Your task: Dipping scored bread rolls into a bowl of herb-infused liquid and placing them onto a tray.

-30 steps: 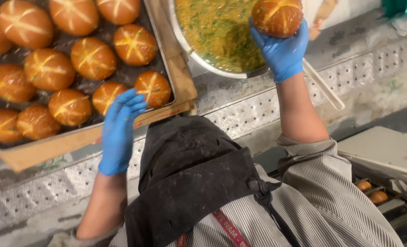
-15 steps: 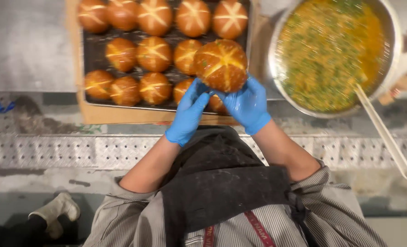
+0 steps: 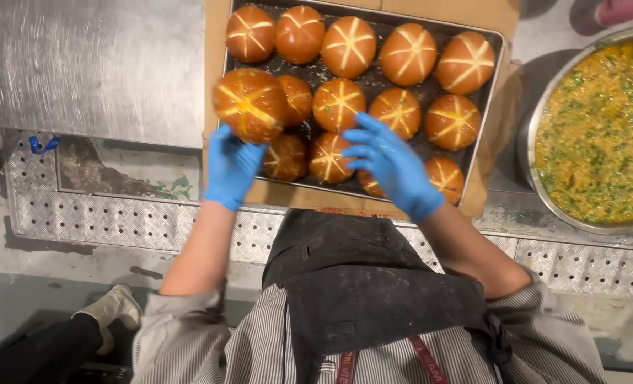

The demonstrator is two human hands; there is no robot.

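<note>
Bright, even overhead light, soft glare on the steel counter [image 3: 89,64], slight edge distortion.

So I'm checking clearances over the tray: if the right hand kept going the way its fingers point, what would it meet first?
Probably the cross-scored bun just beyond the right hand fingertips, in the tray's near row; height above it is unclear.

Blue gloves, striped rolled sleeves, black apron
</note>
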